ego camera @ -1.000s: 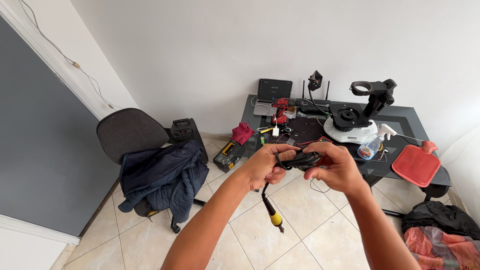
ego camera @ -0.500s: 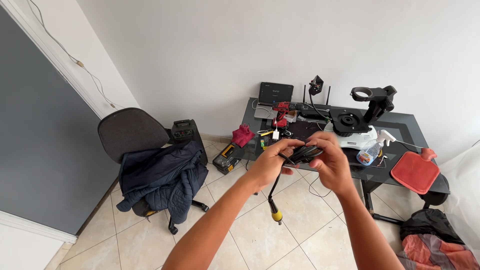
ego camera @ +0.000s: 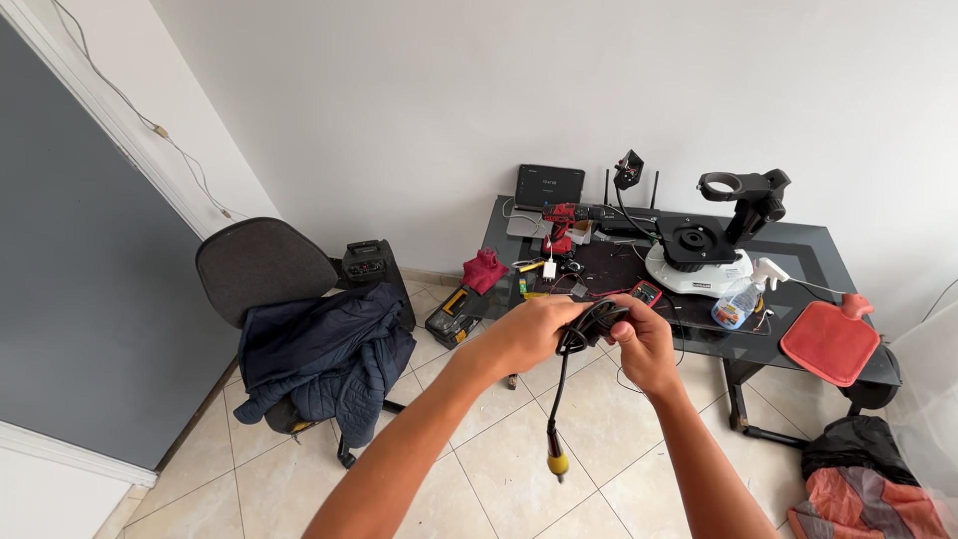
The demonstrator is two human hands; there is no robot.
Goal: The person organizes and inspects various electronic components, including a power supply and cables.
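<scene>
Both my hands are raised in front of me over the tiled floor, holding a coiled black cable [ego camera: 591, 322]. My left hand [ego camera: 534, 334] grips the bundle from the left and my right hand [ego camera: 641, 339] pinches it from the right. From the bundle a soldering iron [ego camera: 555, 439] with a black and yellow handle hangs straight down on its cord, tip toward the floor. Behind my hands stands a dark glass desk [ego camera: 808, 255].
On the desk are a black-and-white microscope stand [ego camera: 704, 245], a spray bottle [ego camera: 743, 291], a red drill [ego camera: 561, 218], a red hot-water bottle [ego camera: 826, 342], a tablet and a multimeter. A grey office chair [ego camera: 261, 269] carries a dark blue jacket [ego camera: 324, 349]. A toolbox and speaker sit on the floor.
The soldering iron now hangs lower on more cord, and my hands have moved slightly down and closer together on the coil.
</scene>
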